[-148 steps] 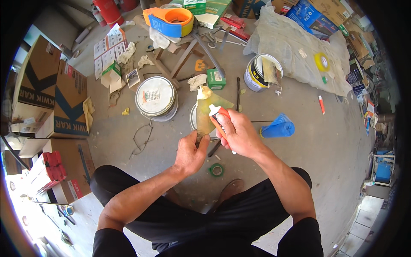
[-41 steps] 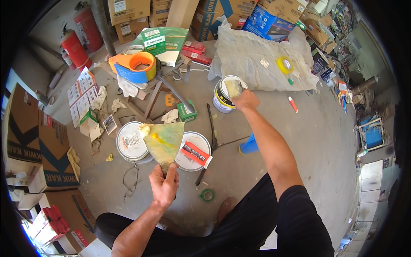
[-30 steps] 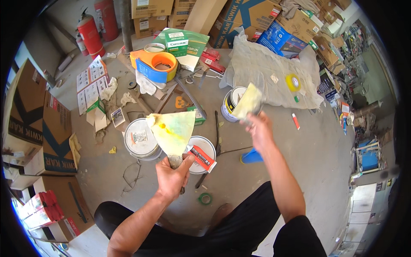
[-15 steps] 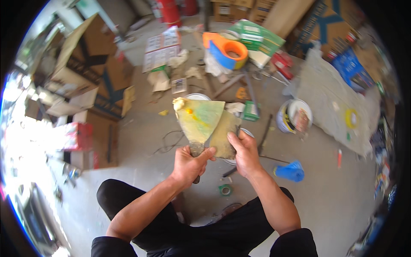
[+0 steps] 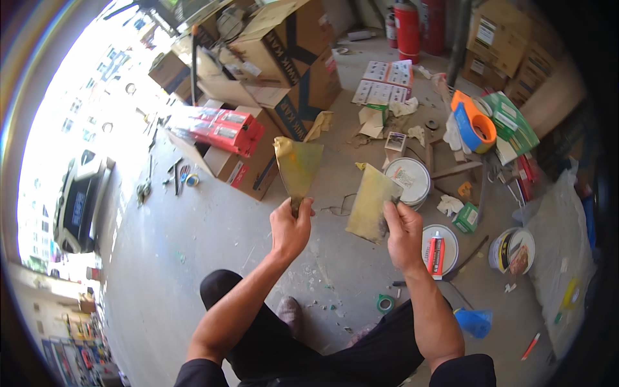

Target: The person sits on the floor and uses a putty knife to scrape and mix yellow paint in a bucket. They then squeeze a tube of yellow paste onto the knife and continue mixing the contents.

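Observation:
My left hand (image 5: 290,230) is closed round the handle of a putty knife (image 5: 298,164), whose wide blade carries cream paste and a yellow smear at the top. My right hand (image 5: 403,235) grips a flat yellowish rectangular scraper (image 5: 366,203) by its dark edge, a little to the right of the knife. The two blades are raised above the floor and apart. Behind the scraper stands a round tin (image 5: 407,174) with a pale lid. A red and white tube (image 5: 436,258) lies on another pale lid (image 5: 451,242) beside my right wrist.
Cardboard boxes (image 5: 309,71) and red packs (image 5: 219,129) are piled ahead-left. A tape dispenser (image 5: 474,122), papers and scraps lie at right, with another can (image 5: 512,251), green tape (image 5: 385,303), blue roll (image 5: 474,322) and plastic sheeting (image 5: 561,251). A car (image 5: 80,200) shows at the bright left.
The right hand took the scraper from the can and brought it beside the knife; the blades have since separated. The tube left that hand earlier. The view has swung left, toward the bright opening.

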`<state>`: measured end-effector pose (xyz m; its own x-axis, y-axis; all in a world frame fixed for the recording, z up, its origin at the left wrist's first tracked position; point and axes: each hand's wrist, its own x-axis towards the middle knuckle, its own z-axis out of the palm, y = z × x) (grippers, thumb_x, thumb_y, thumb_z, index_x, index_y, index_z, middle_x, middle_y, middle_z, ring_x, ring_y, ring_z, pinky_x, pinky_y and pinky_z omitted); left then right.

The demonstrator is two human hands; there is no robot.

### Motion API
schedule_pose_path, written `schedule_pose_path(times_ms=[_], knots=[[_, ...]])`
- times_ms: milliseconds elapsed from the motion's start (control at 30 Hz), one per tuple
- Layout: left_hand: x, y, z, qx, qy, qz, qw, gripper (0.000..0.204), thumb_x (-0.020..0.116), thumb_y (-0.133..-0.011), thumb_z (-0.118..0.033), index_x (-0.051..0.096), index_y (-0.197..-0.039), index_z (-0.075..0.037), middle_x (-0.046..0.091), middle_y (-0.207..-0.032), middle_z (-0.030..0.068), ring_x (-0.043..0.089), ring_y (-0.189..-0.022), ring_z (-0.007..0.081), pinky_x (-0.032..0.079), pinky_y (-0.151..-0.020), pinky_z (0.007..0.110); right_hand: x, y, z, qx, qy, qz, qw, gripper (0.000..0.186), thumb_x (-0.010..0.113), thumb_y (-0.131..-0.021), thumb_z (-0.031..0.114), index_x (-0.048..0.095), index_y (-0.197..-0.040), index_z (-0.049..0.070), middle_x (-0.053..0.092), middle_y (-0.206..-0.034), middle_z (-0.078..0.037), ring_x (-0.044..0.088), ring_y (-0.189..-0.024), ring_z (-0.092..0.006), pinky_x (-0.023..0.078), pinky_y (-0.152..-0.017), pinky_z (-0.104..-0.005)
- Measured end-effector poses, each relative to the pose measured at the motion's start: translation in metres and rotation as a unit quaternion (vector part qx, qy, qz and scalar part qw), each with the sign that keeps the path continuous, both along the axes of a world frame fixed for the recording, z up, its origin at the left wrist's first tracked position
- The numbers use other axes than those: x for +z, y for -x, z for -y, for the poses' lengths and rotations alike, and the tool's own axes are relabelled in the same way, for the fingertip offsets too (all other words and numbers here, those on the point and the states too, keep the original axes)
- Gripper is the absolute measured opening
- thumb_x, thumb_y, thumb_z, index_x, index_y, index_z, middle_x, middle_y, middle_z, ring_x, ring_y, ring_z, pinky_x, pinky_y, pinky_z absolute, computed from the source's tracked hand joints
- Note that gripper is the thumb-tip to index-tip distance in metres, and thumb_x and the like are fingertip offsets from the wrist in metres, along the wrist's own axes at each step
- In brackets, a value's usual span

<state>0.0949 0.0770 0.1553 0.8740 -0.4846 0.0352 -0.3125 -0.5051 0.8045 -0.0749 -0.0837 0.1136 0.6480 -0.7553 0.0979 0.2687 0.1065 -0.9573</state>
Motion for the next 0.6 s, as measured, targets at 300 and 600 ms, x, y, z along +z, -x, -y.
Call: schedule_pose_path(times_ms=[300, 600], knots=[[-0.074, 0.067, 0.007, -0.28, 0.131, 0.128, 0.942, 0.034, 0.075, -0.089, -0.003, 0.064, -0.121, 0.002, 0.072, -0.108, 0.016, 0.071, -0.093, 0.0279, 0.055, -0.083, 0.038, 0.032, 0.049, -0.052, -0.009, -0.217, -0.003, 0.976, 0.023, 0.06, -0.106, 0.012, 0.068, -0.124, -0.001, 0.075, -0.101, -0.004, 0.073, -0.085, -0.0104, 0.062, -0.07, -0.0272], [-0.097, 0.059, -0.023, -0.352, 0.154, 0.192, 0.903, 0.08, 0.08, -0.077, -0.001, 0.052, -0.152, 0.0, 0.068, -0.104, 0.0164, 0.065, -0.09, 0.0338, 0.057, -0.077, 0.042, 0.044, 0.059, -0.096, -0.038, -0.216, -0.009, 0.976, 0.023, 0.058, -0.108, 0.011, 0.07, -0.119, -0.005, 0.076, -0.101, -0.008, 0.073, -0.083, -0.0106, 0.062, -0.066, -0.027]])
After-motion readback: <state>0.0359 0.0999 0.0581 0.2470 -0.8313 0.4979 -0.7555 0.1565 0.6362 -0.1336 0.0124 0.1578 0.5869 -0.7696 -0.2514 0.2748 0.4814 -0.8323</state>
